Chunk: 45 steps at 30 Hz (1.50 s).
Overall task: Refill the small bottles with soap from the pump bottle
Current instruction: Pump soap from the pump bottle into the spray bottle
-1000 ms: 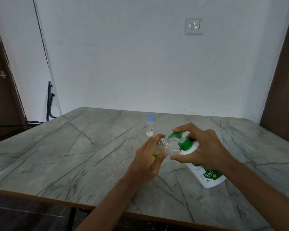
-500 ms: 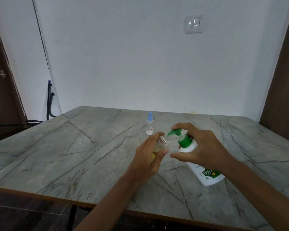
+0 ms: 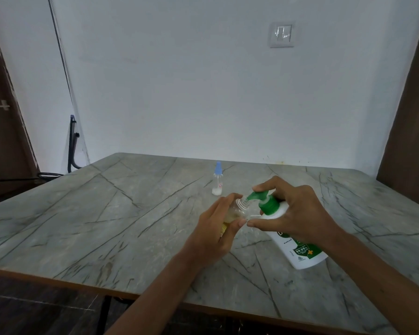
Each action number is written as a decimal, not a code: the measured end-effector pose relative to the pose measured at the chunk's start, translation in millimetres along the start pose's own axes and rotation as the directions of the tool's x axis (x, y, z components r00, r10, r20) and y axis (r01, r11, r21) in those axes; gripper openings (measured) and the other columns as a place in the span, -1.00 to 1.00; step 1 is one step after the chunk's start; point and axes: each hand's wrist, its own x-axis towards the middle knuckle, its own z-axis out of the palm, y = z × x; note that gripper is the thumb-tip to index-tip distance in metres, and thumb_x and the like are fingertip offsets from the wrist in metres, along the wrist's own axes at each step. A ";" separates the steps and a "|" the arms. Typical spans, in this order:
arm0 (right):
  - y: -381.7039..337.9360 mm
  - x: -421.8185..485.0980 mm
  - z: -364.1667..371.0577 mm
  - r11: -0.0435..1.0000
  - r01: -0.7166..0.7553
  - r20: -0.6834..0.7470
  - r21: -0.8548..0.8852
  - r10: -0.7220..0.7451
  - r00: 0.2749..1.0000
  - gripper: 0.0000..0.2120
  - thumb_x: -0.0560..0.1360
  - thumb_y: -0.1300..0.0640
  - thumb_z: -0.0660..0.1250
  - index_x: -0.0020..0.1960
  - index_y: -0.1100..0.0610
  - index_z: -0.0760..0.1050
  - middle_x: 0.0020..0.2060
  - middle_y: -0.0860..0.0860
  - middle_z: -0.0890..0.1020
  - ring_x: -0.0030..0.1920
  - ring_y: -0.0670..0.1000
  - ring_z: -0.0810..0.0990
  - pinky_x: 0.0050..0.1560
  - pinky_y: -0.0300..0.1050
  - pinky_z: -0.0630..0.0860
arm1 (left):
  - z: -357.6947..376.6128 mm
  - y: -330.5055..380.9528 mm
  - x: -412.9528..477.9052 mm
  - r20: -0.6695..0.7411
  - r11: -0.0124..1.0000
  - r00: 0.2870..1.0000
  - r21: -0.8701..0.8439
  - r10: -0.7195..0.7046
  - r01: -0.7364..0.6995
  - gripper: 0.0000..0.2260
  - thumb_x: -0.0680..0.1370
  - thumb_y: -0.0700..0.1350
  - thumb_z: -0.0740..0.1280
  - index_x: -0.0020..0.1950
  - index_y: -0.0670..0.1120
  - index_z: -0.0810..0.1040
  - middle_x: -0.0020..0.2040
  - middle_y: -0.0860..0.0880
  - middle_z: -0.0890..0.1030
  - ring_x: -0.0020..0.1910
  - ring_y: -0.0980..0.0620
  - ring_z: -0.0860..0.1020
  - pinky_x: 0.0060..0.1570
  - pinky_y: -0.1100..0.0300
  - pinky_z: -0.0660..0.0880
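Here, small bottle in left hand

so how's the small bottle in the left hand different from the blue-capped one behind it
The small clear open-necked bottle is uncapped; the small clear blue-capped bottle is closed. The open-necked bottle tilts in the left hand; the blue-capped bottle stands upright on the grey marbled table. The open-necked bottle holds yellowish liquid; the blue-capped bottle has a white layer at its bottom. Both are small and clear.

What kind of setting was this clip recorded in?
Probably a plain room in a home or small office: a marble-pattern table pushed against a bare white wall, with a wall switch above it.
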 end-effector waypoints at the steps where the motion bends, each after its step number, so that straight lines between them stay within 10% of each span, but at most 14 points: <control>1: 0.2 -0.4 0.4 1.000 -0.003 0.009 -0.008 0.003 1.000 -0.47 0.20 -0.24 0.54 0.09 -0.29 0.42 -0.22 -0.32 0.61 -0.21 -0.25 0.65 -0.27 -0.44 0.53 | -0.2 0.1 0.6 -0.007 1.000 1.000 0.001 0.005 -0.005 -0.67 0.60 -0.07 0.26 0.34 -0.13 0.38 0.12 0.00 0.53 -0.04 0.13 0.55 -0.10 0.27 0.54; 45: 5.0 -2.6 2.2 0.997 -0.005 0.052 -0.075 0.009 0.999 -0.27 0.25 -0.25 0.56 0.33 -0.34 0.31 -0.11 -0.15 0.67 -0.21 -0.09 0.65 -0.17 -0.17 0.61 | 2.1 0.8 1.5 -0.056 1.000 0.998 -0.026 -0.015 0.014 -0.66 0.60 -0.07 0.25 0.36 -0.06 0.34 0.13 0.04 0.51 0.02 0.20 0.54 0.00 0.41 0.46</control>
